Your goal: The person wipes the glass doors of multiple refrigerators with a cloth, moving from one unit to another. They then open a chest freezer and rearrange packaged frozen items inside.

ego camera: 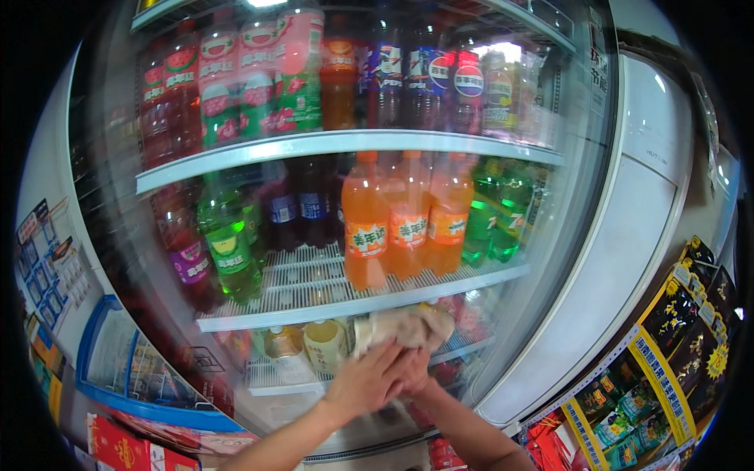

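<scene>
A crumpled beige cloth (406,327) lies against the glass door (318,406) of an upright drinks cooler, at the height of the lower shelves. My left hand (368,377) and my right hand (417,368) overlap at the cloth's lower edge and press it to the glass. Some of the fingers are hidden by the overlap and the cloth. Behind the door, just above the cloth, orange soda bottles (365,235) stand on a white wire shelf (306,271). Bottles with pale labels (324,341) stand on the shelf behind, left of the cloth.
A green soda bottle (230,247) and cola bottles (386,76) stand inside the cooler. At left is a blue-rimmed chest freezer (88,377), with a red box (126,447) below. A rack of snack bags (639,406) and a white appliance (612,235) flank the right side.
</scene>
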Available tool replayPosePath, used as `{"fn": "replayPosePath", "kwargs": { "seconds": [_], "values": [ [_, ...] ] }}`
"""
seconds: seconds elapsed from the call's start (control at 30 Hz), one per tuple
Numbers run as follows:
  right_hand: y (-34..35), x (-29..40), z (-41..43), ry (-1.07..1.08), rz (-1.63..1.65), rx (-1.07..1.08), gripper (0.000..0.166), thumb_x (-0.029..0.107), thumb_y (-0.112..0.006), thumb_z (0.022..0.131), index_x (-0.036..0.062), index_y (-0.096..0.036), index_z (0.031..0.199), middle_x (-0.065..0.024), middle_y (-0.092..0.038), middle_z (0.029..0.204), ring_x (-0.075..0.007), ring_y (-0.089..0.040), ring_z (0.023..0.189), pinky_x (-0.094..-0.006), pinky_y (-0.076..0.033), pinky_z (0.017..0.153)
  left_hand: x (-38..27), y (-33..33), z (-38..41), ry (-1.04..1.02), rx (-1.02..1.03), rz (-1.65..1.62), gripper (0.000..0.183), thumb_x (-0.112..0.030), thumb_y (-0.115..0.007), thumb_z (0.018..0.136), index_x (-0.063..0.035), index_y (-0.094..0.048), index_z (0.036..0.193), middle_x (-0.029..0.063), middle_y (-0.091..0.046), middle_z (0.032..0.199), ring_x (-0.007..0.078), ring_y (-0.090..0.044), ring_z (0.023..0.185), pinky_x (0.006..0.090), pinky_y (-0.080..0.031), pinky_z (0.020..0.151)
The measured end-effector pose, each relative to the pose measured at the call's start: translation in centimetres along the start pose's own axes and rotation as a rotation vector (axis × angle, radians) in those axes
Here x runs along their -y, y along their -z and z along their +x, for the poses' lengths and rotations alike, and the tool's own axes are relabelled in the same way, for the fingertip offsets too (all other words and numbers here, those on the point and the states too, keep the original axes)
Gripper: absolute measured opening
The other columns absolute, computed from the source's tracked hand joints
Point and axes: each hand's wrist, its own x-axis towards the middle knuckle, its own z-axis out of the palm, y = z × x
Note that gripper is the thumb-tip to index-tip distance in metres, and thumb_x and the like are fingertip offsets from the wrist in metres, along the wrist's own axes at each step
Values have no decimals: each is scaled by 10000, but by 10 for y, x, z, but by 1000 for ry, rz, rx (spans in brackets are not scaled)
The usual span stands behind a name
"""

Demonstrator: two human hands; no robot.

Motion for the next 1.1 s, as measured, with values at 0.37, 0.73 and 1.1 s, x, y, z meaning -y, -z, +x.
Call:
{"fn": "replayPosePath", "kwargs": {
  "seconds": [0.37,0.73,1.1],
  "values": [
    [69,39,202,202,-229,-231,590,359,-526,819,89,-452,1338,-130,-452,1359,-337,-378,1267,-565,-228,1056,69,137,48,-5,-487,224,613,-296,-640,802,-92,-458,1351,217,-437,1364,392,-403,1298,460,-373,1039],
    [122,74,389,510,75,-794,475,315,-588,811,77,-517,1216,-158,-518,1228,-354,-449,1136,-521,-330,965,126,297,121,-212,-903,557,486,-311,-388,975,52,-477,1285,259,-410,1387,397,-341,1323,437,-290,1101],
    [-38,129,17,360,261,189,512,293,-553,809,108,-538,1286,-134,-484,1338,-373,-407,1272,-561,-271,1056,17,9,-170,448,-201,-19,661,-250,-705,760,-65,-450,1342,214,-414,1342,451,-381,1260,493,-367,1018]
  ]
}}
